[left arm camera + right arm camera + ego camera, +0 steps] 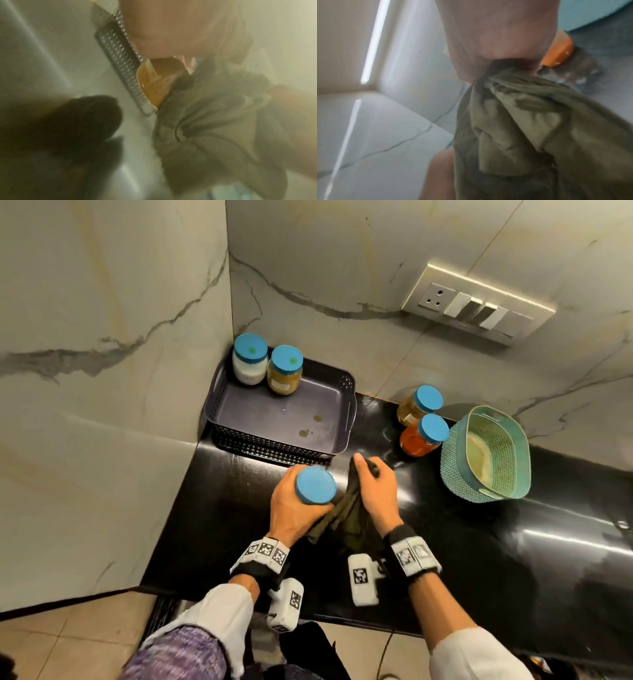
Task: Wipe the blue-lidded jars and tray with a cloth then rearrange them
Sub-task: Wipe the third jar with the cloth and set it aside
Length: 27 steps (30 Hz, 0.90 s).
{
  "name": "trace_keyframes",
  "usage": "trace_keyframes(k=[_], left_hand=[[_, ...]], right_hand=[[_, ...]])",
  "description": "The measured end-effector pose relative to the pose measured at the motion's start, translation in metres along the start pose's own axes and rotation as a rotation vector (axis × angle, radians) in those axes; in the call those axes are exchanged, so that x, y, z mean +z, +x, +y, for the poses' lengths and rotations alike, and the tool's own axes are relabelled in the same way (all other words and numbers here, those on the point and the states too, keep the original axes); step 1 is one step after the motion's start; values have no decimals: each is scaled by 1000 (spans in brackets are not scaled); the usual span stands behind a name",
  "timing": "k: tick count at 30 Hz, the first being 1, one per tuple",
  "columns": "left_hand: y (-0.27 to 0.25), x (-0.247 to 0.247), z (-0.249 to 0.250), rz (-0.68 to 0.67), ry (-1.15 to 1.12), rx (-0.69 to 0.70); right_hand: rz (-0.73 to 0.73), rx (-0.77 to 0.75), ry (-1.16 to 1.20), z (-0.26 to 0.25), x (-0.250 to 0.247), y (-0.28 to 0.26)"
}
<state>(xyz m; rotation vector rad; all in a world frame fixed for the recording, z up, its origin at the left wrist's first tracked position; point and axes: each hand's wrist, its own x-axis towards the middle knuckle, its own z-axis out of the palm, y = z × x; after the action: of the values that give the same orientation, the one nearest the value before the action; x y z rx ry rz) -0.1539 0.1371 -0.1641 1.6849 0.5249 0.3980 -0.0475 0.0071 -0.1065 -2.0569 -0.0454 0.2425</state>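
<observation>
My left hand [294, 508] grips a blue-lidded jar [315, 485] above the black counter; its amber glass [154, 86] shows in the left wrist view. My right hand [375, 491] holds a bunched olive cloth [346, 518] [522, 121] against the jar's side. The dark tray [337, 419] sits in the corner with stains on its floor. Two blue-lidded jars stand at its back left: a white one [250, 361] and a mustard one [285, 369]. Two more stand on the counter to the right, a yellowish one [419, 404] and an orange one [424, 436].
A teal perforated basket [452, 463] stands right of the orange jar. Marble walls close in the left and back sides, with a switch panel [479, 306] on the back wall. The counter's front edge [342, 619] is near my wrists.
</observation>
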Motion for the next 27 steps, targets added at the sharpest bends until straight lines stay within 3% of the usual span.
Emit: trace_keyframes(k=[3,6,10,12,16,18,24,26,27], left_hand=[[16,-13,35,21,-171,-17],[25,-23,86,-85,-391,-100],[23,-41,135,-101,-541,-97],[24,-49,146,-105,-582,-117],[21,-52,163,-48,-549,-145],[21,-54,171,3,-554,-133],[34,-73,181,68,-647,-189],[32,-76,185,70,-659,-192],[30,-76,188,78,-650,-190]], right_hand=[[4,-55,225,-29,-15,-20],[-20,-117,426,-71,-20,-36],[-89,-163,542,-113,-17,-53],[-123,-120,569,-123,-13,-61],[-150,123,671,-139,-3,-73],[-97,27,593,-146,4,-79],[-84,-555,373,-142,23,-110],[-114,-563,360,-145,24,-102],[-139,-458,419,-153,21,-91]])
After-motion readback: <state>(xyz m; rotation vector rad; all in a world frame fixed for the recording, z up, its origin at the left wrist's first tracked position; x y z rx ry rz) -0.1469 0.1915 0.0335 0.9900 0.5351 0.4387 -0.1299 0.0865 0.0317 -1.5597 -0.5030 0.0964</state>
